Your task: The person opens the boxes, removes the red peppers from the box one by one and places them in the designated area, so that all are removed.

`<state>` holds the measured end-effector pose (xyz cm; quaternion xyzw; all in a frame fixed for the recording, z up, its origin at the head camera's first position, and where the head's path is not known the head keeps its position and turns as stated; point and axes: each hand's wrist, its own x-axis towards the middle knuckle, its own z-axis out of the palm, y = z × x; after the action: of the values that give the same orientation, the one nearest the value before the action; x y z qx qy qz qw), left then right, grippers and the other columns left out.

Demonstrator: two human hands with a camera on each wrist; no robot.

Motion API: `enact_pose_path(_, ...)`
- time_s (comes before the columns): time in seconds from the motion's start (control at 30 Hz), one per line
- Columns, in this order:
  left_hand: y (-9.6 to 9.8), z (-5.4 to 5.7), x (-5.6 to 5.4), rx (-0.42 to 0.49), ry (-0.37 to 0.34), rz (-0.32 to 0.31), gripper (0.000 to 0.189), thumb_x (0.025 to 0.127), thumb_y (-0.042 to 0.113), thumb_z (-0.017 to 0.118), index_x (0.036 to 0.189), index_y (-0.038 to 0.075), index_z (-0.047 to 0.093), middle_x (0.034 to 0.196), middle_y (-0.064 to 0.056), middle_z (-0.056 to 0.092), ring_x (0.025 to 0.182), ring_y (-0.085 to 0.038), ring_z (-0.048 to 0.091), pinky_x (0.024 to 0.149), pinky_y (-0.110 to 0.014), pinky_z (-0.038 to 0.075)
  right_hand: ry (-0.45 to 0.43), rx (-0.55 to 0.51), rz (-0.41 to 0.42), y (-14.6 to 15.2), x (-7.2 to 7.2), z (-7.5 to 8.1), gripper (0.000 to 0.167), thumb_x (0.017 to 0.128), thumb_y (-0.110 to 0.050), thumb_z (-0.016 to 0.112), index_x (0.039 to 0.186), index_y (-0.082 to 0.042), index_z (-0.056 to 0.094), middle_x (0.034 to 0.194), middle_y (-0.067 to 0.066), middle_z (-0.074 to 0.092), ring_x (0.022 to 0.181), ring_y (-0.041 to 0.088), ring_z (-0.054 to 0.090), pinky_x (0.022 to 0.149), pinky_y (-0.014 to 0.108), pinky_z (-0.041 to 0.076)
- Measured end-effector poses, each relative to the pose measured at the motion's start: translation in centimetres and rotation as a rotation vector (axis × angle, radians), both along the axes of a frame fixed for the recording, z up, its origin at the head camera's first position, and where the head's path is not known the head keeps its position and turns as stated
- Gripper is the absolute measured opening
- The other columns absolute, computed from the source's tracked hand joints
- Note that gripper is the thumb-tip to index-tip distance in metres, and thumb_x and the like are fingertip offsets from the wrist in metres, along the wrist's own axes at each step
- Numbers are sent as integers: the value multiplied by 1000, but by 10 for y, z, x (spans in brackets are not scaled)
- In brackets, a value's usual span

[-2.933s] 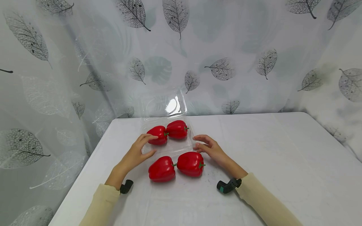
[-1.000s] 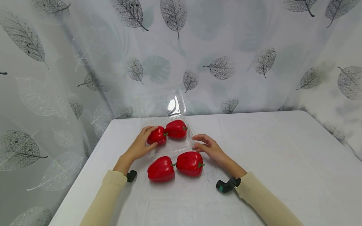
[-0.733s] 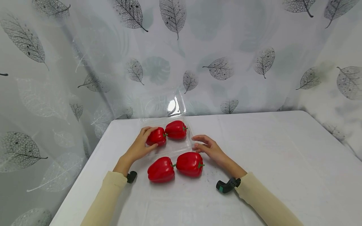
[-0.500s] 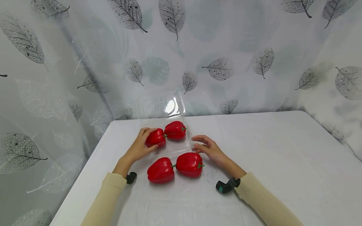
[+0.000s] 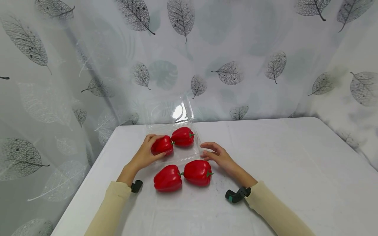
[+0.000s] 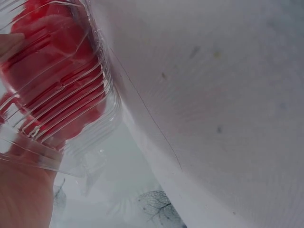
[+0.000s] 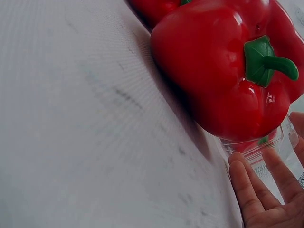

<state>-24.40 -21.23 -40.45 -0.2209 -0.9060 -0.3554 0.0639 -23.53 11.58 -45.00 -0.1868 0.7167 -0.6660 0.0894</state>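
Observation:
A clear plastic clamshell container (image 5: 184,152) lies with its lid raised at the back and two red bell peppers in its tray. My left hand (image 5: 144,154) grips the left bell pepper (image 5: 162,146), fingers over its far side and thumb on the near side. In the left wrist view, that pepper (image 6: 59,78) shows through the ribbed container wall. The other bell pepper (image 5: 182,136) sits just behind to the right. My right hand (image 5: 220,157) rests at the tray's right edge, fingers loosely extended; whether they press the plastic is unclear.
On the white table (image 5: 274,164), in front of the tray, lie two more red bell peppers, a left one (image 5: 167,178) and a right one (image 5: 197,173). The transparent lid (image 5: 165,111) leans back near the leaf-patterned curtain (image 5: 254,39).
My left hand has come right and taken hold of the left bell pepper in the tray. That pepper has since shifted slightly toward me. The right hand has hardly moved.

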Motion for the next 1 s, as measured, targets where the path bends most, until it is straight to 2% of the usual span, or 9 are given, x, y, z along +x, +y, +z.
enact_pose_path(0.3,0,0,0,20,9,-11,62,80,11,80,135,11,50,133,-14,43,124,-34,46,96,-49,50,-8,6,-5,0,0,0,43,97,-23,61,136,-10,48,141,17,50,108,30,66,88,34,56)
enact_pose_path(0.53,1,1,1,30,24,-32,63,78,9,80,134,10,51,132,-15,44,124,-35,46,94,-50,51,9,14,-6,0,-1,-1,44,97,-22,60,137,-7,47,141,21,49,108,31,66,90,38,55)
enact_pose_path(0.7,0,-1,0,37,30,-40,62,78,8,80,133,9,51,131,-15,44,123,-35,47,93,-50,52,-3,16,-4,1,-1,-1,44,97,-22,60,137,-8,47,141,20,49,108,29,66,89,37,55)
enact_pose_path(1.0,1,0,1,44,49,-43,61,78,8,80,133,8,52,130,-15,45,122,-35,47,92,-50,52,2,16,-2,1,0,1,44,97,-22,60,137,-8,47,141,20,49,108,30,66,89,37,55)
